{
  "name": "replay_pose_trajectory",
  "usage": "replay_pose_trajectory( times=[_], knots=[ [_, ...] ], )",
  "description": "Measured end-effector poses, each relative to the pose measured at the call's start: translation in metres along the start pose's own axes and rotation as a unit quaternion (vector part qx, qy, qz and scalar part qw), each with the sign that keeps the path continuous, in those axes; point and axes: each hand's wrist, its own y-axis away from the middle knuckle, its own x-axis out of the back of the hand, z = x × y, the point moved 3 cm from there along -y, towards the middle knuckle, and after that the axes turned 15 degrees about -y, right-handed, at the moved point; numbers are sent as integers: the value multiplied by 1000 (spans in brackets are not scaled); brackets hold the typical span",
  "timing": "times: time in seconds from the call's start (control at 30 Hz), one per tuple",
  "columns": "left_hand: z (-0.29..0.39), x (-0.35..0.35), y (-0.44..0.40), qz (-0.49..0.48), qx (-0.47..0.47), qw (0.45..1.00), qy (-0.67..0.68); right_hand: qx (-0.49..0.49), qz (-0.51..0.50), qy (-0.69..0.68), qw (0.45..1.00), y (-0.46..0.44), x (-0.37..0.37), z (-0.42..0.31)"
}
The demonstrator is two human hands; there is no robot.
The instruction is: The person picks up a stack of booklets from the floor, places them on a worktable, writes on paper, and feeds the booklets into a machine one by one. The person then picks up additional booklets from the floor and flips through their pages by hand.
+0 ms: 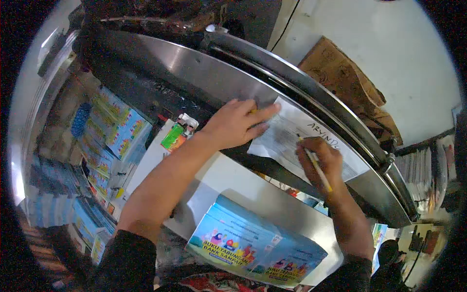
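My right hand [318, 160] is closed around a slim yellow and white pencil [317, 170], its dark tip on a white paper sheet [287, 131]. Large handwritten letters run near the sheet's upper right edge, with fainter lines below. My left hand [238, 124] lies with fingers spread, fingertips on the sheet's left part; nothing shows in its grasp. The sheet rests on a curved-looking metal surface [233, 80]. Nearer to me, a stack of blue printed booklets [253, 241] sits on a white surface [243, 177] between my forearms.
A small green and orange box [175, 136] stands beside my left wrist. More blue booklets [129, 129] are stacked at the left. A metal rail [311, 87] runs behind the sheet, with brown cardboard [340, 78] beyond. Piled papers [413, 175] stand at the right.
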Motion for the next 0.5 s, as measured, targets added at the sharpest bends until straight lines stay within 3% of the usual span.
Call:
replay_pose_trajectory(
  times=[0.07, 0.13, 0.2, 0.27, 0.33, 0.37, 0.4, 0.43, 0.5],
  knots=[
    [-4, 38, 9, 14, 157, 975, 156, -41, 53, -16, 998, 3, 24, -27],
    [-2, 78, 41, 12, 153, 968, 198, -83, 109, -31, 990, 18, 44, -61],
    [18, 128, 72, -107, 171, 940, 275, -105, 137, -59, 983, 38, 62, -104],
    [51, 169, 101, -190, 137, 890, 390, -131, 83, -154, 976, 56, 68, -148],
    [90, 188, 129, -208, 68, 874, 433, -171, -28, -277, 945, 69, 55, -187],
    [111, 199, 137, -241, 95, 863, 433, -192, -78, -308, 929, 76, 44, -204],
    [129, 204, 142, -179, 75, 869, 455, -230, -147, -264, 925, 86, 30, -220],
    [145, 208, 150, -114, 57, 870, 475, -152, -73, -338, 926, 98, 10, -230],
    [169, 213, 165, -110, 61, 868, 480, -128, -18, -385, 914, 112, -9, -252]
  ],
)
